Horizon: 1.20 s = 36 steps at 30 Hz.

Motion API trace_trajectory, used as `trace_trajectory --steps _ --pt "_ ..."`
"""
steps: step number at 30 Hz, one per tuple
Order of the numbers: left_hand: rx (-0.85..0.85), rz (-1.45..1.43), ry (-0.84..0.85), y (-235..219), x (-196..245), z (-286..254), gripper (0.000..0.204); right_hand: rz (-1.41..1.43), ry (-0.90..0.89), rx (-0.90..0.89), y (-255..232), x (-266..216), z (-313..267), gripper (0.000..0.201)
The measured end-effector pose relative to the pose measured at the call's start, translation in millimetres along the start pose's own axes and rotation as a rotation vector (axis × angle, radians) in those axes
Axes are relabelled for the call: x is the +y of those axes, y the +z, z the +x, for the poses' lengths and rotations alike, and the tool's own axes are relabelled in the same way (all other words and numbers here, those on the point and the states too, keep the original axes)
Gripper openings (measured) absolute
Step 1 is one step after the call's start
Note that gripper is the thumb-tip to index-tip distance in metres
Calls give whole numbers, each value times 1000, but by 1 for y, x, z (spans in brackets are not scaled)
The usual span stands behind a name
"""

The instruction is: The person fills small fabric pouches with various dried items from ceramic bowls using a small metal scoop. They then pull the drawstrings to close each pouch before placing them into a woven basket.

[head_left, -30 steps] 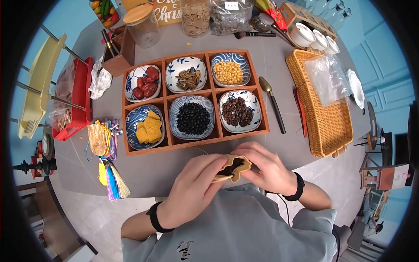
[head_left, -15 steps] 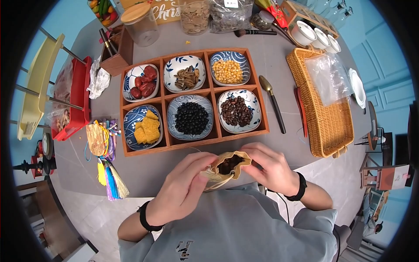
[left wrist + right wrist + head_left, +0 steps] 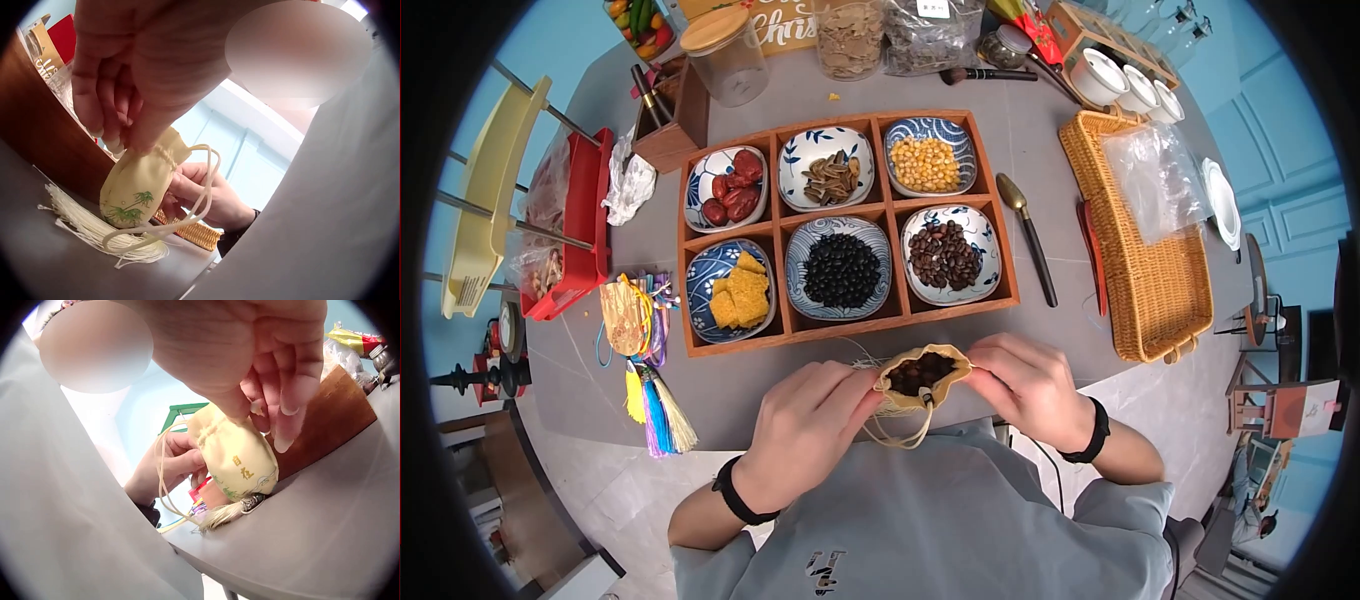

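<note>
A small pale-yellow drawstring pouch [image 3: 134,187] stands upright over the near side of the table, with green leaf prints and a few characters on its cloth. My left hand [image 3: 808,412] pinches one side of its rim between thumb and fingers. On the opposite side, my right hand [image 3: 1032,390] pinches the rim too. Between them the mouth is spread wide, and dark brown pieces [image 3: 922,372] show inside. Loops of cream drawstring [image 3: 164,465] hang toward me. A cream tassel [image 3: 94,228] trails from the bottom of the pouch.
Just beyond stands a six-compartment wooden tray [image 3: 850,330] with bowls of dates, pods, corn, yellow chunks, black beans and brown beans. A spoon [image 3: 1028,240], red tweezers [image 3: 1092,258] and a wicker basket [image 3: 1165,325] lie right. Colourful tassels [image 3: 650,375] lie left; jars stand behind.
The pouch's mouth has been pulled wider and rounder, showing more of the dark contents. My left hand has shifted left, and the drawstring loops have come into view.
</note>
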<state>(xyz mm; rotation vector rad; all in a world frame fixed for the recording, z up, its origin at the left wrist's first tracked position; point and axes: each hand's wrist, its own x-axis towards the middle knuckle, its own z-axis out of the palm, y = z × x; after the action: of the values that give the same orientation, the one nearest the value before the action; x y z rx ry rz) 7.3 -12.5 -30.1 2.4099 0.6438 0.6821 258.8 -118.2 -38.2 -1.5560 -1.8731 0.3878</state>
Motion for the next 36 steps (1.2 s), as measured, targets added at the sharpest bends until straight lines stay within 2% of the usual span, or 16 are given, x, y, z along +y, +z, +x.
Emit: trace_trajectory --steps 12,18,21,36 --pt "-170 80 29 -32 -7 8 16 -65 27 -87 -23 -1 -5 15" --pt "-251 62 39 -44 -17 12 19 -75 58 -162 -34 3 -12 13" --pt "-263 29 21 -48 -21 14 20 -96 34 -121 -33 7 -14 15" --pt "-255 -35 -38 -44 -26 10 18 -67 76 -211 -33 7 -19 12"
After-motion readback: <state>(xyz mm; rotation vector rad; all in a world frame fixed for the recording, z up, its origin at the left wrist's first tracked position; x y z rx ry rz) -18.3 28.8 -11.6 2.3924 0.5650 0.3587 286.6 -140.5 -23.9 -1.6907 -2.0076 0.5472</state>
